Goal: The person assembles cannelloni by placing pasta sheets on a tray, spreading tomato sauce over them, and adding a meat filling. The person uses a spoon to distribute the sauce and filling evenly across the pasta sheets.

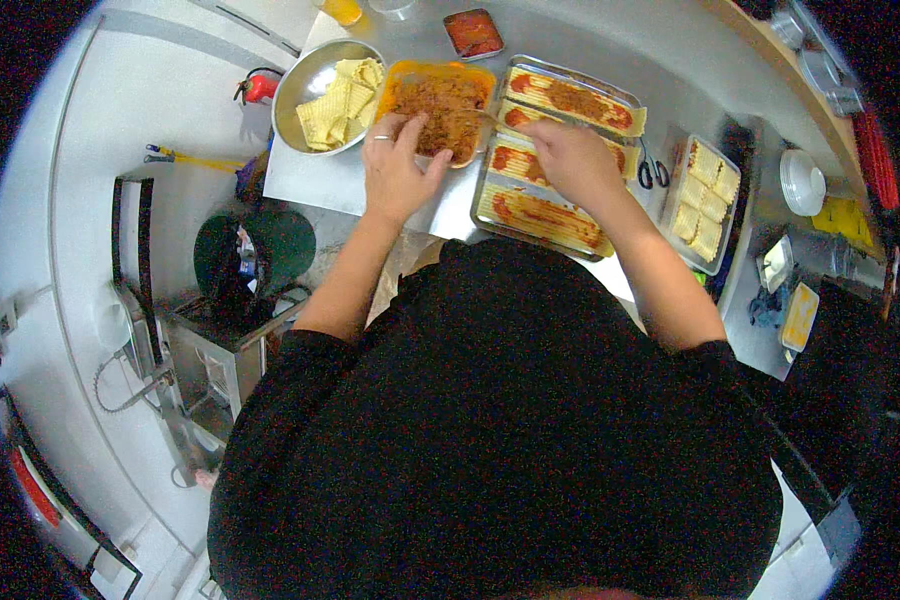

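A plastic container [490, 88] with an orange rim is filled with browned minced meat [425, 98]. My left hand [398, 170] grips its near left corner, thumb and bent fingers apart over the edge. In my closed right hand [578, 168] is a spoon [492, 119], whose thin handle reaches left toward the meat; its bowl is hard to make out. Beneath the right hand lies a metal tray [478, 200] with several rows of ridged pasta sheets [555, 222] smeared with red sauce. Minced meat covers part of the farthest row; my hand hides part of the middle rows.
A steel bowl [292, 100] of pasta sheets stands left of the container. Behind are a small dish of red sauce [473, 34] and a yellow-orange cup [342, 10]. Black-handled scissors [654, 174] and a tray of pasta squares [705, 205] lie right. A dark bin [300, 240] stands lower left.
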{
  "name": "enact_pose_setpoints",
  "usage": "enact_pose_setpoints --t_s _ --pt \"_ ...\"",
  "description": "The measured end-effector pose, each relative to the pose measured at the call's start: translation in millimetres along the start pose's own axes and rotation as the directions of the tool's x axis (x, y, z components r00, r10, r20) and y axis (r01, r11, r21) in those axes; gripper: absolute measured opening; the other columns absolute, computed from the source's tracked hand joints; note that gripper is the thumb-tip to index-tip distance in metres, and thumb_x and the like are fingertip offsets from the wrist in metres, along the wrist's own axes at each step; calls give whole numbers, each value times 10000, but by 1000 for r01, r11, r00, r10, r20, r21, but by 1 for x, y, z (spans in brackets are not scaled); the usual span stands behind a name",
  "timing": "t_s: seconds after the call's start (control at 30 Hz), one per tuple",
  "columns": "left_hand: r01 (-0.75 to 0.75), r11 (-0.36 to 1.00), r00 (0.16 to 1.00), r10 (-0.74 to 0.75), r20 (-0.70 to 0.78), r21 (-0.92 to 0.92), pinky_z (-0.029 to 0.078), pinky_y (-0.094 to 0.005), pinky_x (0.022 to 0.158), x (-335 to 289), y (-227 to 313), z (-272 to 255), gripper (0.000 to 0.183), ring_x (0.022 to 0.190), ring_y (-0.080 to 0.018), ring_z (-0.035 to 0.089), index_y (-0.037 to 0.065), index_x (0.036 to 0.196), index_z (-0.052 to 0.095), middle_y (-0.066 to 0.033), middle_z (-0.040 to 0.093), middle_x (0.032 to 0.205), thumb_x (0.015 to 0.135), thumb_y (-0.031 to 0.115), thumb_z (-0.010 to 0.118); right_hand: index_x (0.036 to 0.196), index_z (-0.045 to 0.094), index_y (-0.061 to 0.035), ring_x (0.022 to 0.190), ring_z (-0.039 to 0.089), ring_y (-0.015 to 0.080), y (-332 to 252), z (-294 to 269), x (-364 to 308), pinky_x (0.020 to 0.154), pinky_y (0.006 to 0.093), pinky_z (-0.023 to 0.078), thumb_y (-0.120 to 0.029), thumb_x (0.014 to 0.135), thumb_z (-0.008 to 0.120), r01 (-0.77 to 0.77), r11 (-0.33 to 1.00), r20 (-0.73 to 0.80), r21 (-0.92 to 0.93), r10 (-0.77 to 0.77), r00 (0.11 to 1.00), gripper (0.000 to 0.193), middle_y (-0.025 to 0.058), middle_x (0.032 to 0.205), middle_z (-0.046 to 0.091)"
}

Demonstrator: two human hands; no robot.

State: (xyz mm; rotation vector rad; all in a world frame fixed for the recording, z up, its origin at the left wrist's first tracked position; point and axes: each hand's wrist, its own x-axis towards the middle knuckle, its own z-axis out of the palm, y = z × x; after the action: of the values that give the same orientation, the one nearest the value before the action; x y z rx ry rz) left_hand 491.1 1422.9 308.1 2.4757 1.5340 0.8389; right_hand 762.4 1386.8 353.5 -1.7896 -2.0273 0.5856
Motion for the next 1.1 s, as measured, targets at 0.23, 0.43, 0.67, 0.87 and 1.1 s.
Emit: enact_pose_setpoints --t_s 0.23,0.43,0.67,0.87,1.1 --pt "27 999 997 -25 66 -25 397 -521 1123 -7 -45 -4 879 1332 -429 475 66 1392 596 -261 500 1448 688 499 893 1047 737 -91 948 725 410 -62 18 51 820 552 566 -160 900 585 222 880 421 -420 -28 907 222 223 954 731" --pt "69 992 997 -63 54 -108 410 -523 1119 -6 -50 0 886 1330 -445 482 85 1380 608 -269 503 1444 649 473 925 1089 744 -85 952 714 414 -59 15 51 845 547 559 -155 879 582 242 898 488 -367 -36 872 274 220 930 725" --pt "15 994 991 -1 130 -106 370 -517 1144 3 -45 -6 754 1360 -414 448 135 1327 661 -201 520 1436 677 426 908 1124 790 -158 853 728 280 1 11 49 762 405 572 -300 920 651 -152 982 468 114 82 880 285 136 980 767" --pt "-263 927 948 300 108 -267 388 -520 1121 27 0 2 562 1315 -349 491 166 1291 690 -116 600 1347 766 303 835 1182 781 -166 716 667 162 43 -17 -14 685 337 561 -317 953 629 -529 827 470 192 396 789 313 71 946 760" --pt "-544 815 710 574 407 -199 437 -476 1084 53 85 86 468 1277 -307 547 195 1302 695 -64 644 1255 852 305 762 1173 783 -116 642 499 77 114 -21 -68 568 263 405 -191 934 647 -580 759 305 295 501 810 285 -29 758 622"
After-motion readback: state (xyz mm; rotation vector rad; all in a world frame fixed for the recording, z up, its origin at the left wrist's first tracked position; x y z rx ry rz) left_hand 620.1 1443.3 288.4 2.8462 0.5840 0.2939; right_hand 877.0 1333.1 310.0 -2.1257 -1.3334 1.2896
